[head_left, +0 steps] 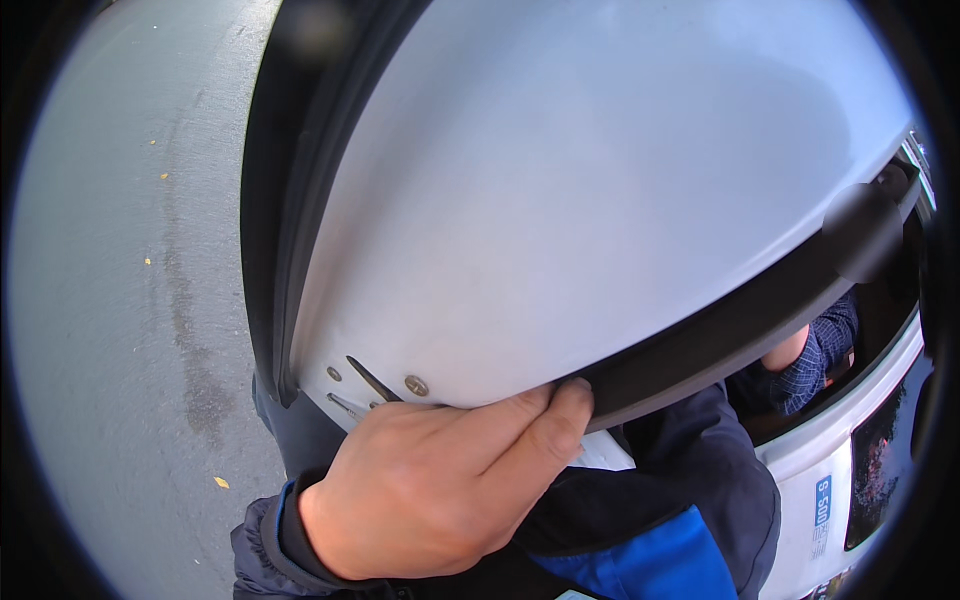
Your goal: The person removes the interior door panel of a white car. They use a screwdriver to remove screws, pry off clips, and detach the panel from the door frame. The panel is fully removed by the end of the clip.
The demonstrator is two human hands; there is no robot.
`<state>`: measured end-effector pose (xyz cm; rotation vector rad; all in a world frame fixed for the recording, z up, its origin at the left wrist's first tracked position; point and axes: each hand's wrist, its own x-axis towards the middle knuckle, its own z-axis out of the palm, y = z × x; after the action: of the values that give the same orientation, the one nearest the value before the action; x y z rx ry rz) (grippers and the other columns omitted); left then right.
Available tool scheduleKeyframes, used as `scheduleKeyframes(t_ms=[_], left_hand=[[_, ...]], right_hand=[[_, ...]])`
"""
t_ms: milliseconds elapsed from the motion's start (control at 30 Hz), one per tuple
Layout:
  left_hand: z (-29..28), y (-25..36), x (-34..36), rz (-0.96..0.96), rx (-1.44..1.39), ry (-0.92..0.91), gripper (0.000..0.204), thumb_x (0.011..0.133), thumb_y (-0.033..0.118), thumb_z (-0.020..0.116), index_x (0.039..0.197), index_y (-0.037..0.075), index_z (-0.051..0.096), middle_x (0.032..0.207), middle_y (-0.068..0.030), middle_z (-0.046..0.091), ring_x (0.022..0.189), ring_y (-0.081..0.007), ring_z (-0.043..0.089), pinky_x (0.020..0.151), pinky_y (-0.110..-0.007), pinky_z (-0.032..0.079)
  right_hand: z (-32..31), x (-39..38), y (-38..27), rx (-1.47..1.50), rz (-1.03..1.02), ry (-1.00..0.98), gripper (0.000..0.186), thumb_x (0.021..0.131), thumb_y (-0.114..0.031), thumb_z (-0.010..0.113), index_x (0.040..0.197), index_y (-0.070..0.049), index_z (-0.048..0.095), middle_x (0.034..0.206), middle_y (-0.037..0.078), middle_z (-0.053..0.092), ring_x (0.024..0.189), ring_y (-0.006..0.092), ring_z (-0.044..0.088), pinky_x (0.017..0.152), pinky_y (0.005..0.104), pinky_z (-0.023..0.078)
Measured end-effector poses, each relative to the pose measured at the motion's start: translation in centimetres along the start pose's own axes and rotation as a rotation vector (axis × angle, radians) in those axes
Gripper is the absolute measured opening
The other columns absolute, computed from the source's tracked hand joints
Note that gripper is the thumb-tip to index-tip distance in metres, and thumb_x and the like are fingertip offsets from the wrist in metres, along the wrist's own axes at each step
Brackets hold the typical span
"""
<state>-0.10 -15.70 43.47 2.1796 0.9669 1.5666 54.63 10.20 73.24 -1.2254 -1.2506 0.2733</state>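
Note:
A broad white painted panel [600, 190], curved like part of a vehicle's body, fills the middle of the view. Along its near right edge runs a black rubber seal strip [690, 365]. My left hand [430, 485] comes in from the lower left, closed, its thumb and fingertips pinching the strip's near end against the panel edge. Beside my knuckles are a round screw head [416, 385], a smaller screw [334, 373] and a dark narrow slot [368, 377]. A dark sleeve [700, 440] lies under the strip on the right; my right hand is hidden.
A second black strip [290, 230] borders the panel's left side. Grey pavement [110, 330] with a few yellow leaves lies beyond it. At right, another person's checked sleeve [815, 355] shows in a dark opening, above a white vehicle panel [800, 490] with a blue label.

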Motion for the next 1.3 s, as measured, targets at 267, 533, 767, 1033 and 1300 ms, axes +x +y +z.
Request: scheduleKeyframes(t_ms=[267, 533, 767, 1033, 1300], left_hand=[[1.6, -0.6, -2.4, -0.064, 0.028, -0.034, 0.047, 0.074, 0.011, 0.087, 0.117, 0.003, 0.071, 0.101, -0.0092, 0.075, 0.085, -0.0253, 0.074, 0.070, -0.031, 0.058], [3.3, -2.5, -5.5, -0.060, -0.042, 0.029, 0.040, 0.077, 0.009, 0.085, 0.115, 0.000, 0.072, 0.101, -0.0122, 0.076, 0.086, -0.0291, 0.075, 0.076, -0.035, 0.058], [3.4, -0.6, -7.3, -0.090, 0.022, 0.102, 0.033, 0.083, 0.006, 0.081, 0.112, -0.005, 0.070, 0.092, -0.0176, 0.074, 0.074, -0.0345, 0.072, 0.066, -0.034, 0.056], [6.0, 0.9, -6.9, -0.155, 0.270, 0.208, 0.029, 0.082, 0.002, 0.080, 0.109, -0.004, 0.072, 0.073, -0.0166, 0.069, 0.059, -0.0309, 0.068, 0.058, -0.033, 0.053], [7.4, 1.5, -7.9, -0.358, 0.232, 0.368, 0.025, 0.094, -0.001, 0.068, 0.118, -0.007, 0.067, 0.068, -0.0058, 0.067, 0.055, -0.0065, 0.055, 0.056, -0.020, 0.038]], right_hand=[[1.1, -4.4, 2.4, -0.056, 0.027, -0.007, 0.062, 0.100, -0.067, 0.051, 0.115, -0.009, 0.064, 0.090, 0.003, 0.066, 0.075, 0.0154, 0.060, 0.067, 0.0305, 0.042], [10.0, -10.5, 19.1, -0.009, 0.253, -0.089, 0.069, 0.100, -0.070, 0.048, 0.120, -0.007, 0.065, 0.094, 0.005, 0.067, 0.080, 0.0177, 0.062, 0.073, 0.0329, 0.045], [18.6, -16.1, 30.0, 0.078, 0.375, -0.190, 0.075, 0.100, -0.072, 0.045, 0.125, -0.005, 0.066, 0.097, 0.006, 0.069, 0.085, 0.0197, 0.063, 0.079, 0.0350, 0.048], [19.7, -17.5, 31.9, 0.210, 0.323, -0.220, 0.076, 0.097, -0.072, 0.052, 0.119, -0.002, 0.069, 0.098, 0.010, 0.068, 0.074, 0.0197, 0.063, 0.064, 0.0340, 0.049], [13.8, -25.8, 28.4, 0.341, 0.273, -0.290, 0.044, 0.096, -0.040, 0.074, 0.116, -0.001, 0.067, 0.093, 0.007, 0.069, 0.059, 0.0072, 0.054, 0.049, 0.0223, 0.034]])
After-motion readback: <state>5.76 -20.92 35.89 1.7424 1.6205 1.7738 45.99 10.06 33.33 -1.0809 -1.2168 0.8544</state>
